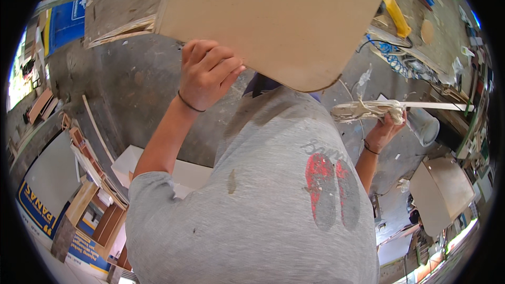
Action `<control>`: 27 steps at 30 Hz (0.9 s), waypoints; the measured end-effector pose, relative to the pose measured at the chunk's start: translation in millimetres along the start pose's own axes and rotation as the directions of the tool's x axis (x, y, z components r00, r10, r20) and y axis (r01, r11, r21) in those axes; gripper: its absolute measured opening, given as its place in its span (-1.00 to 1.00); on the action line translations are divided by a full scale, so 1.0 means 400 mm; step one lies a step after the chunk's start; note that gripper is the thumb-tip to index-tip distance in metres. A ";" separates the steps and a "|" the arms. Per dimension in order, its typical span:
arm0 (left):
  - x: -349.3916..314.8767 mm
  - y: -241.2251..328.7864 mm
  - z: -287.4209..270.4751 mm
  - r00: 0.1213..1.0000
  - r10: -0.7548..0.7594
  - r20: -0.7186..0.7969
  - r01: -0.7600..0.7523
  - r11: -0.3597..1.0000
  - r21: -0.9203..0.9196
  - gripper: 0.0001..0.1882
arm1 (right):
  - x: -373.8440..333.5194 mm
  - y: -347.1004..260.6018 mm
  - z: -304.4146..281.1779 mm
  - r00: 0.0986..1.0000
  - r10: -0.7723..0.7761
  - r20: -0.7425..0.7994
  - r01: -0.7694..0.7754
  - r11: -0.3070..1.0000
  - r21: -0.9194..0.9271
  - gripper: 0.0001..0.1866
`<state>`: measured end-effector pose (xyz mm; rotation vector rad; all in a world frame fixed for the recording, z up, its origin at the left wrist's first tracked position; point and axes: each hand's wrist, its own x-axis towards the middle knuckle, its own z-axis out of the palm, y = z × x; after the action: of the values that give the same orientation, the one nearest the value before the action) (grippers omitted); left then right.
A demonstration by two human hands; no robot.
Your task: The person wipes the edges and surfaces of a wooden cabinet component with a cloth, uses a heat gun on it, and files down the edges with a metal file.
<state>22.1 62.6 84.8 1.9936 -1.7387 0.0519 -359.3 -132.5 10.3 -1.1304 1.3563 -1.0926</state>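
Observation:
A large beige board (273, 18) with a rounded near corner fills the top middle. My left hand (210, 71), fingers curled, grips its near left edge. Off to the right, my right hand (386, 130) is closed round a long, off-white, crusted thing with stringy bits (363, 110). Its exact kind is unclear. That hand is apart from the board. My fingers there are partly hidden by what they hold.
A yellow tool (397, 10) and a coiled blue hose (392, 55) lie at the upper right. A translucent bucket (425, 126) lies beyond my right hand. Wooden frames (94, 194) stand at the lower left. A blue panel (67, 23) is at the upper left.

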 end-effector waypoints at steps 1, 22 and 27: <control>-0.006 0.010 0.005 1.000 0.008 -0.005 -0.008 1.000 -0.006 -0.83 | -0.003 0.000 0.008 1.000 0.000 0.012 0.000 1.000 -0.004 -0.37; -0.121 0.094 0.360 0.327 -0.539 0.776 0.047 -0.811 -0.584 -0.22 | 0.030 -0.001 -0.022 0.995 -0.069 0.079 0.065 0.996 0.054 -0.37; -0.114 0.098 0.446 0.437 -0.624 0.648 -0.107 -0.751 -0.651 -0.33 | 0.037 -0.006 -0.044 0.994 -0.045 0.095 0.048 0.998 -0.027 -0.36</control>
<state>-74.0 33.8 -74.5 0.6431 0.4682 -0.9804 -377.2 -147.1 11.9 -1.2254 1.2812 -1.0420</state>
